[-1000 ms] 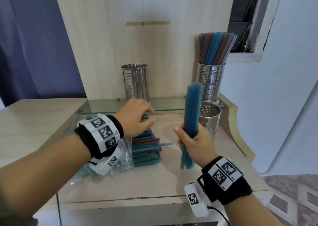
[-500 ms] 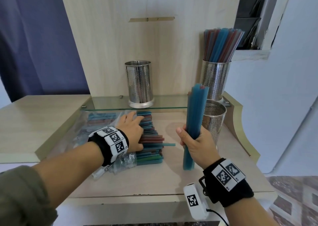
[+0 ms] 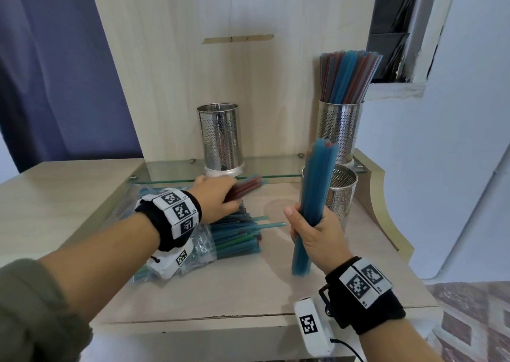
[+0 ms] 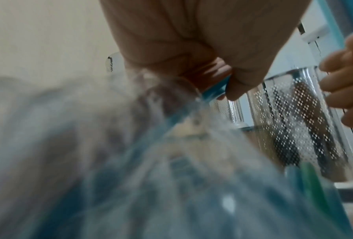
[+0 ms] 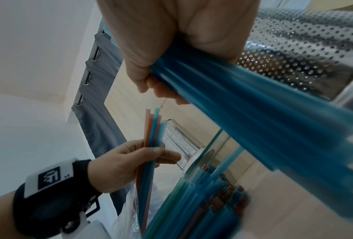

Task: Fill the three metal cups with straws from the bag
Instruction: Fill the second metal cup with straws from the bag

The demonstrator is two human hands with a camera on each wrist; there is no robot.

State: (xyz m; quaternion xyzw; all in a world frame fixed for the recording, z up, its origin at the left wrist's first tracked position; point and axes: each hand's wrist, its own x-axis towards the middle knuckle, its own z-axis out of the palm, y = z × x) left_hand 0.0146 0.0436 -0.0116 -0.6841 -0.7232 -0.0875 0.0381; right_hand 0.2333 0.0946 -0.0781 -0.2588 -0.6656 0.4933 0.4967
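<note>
Two hands are working side by side over the tabletop [image 3: 248, 292], and nearest the camera the right hand [image 3: 314, 232] is standing a bundle of blue straws [image 3: 311, 204] upright, fingers [image 5: 161, 90] wrapped tight around its lower half, probably so the ends stay level and the bunch can drop straight into a cup. Just left of it the clear bag [image 3: 198, 248] is lying flat on its side with its mouth toward the cups, and the loose straws [image 3: 234, 240] are spilling out of it in a stack, which is keeping them easy to pick off. Slightly farther, the left hand [image 3: 215, 199] is pinching a few red and blue straws [image 3: 245, 189] above that stack, fingers closed on them, seemingly gathering a further handful. Beyond the right hand, the low metal cup [image 3: 338, 193] is sitting on the tabletop with no straws showing in it, the likely target for the blue bundle. Farthest back, on the glass shelf [image 3: 276, 165], the left tall cup [image 3: 220, 138] is also showing no straws, while the right tall cup [image 3: 340, 130] is already packed with them, so I judge one of three done
</note>
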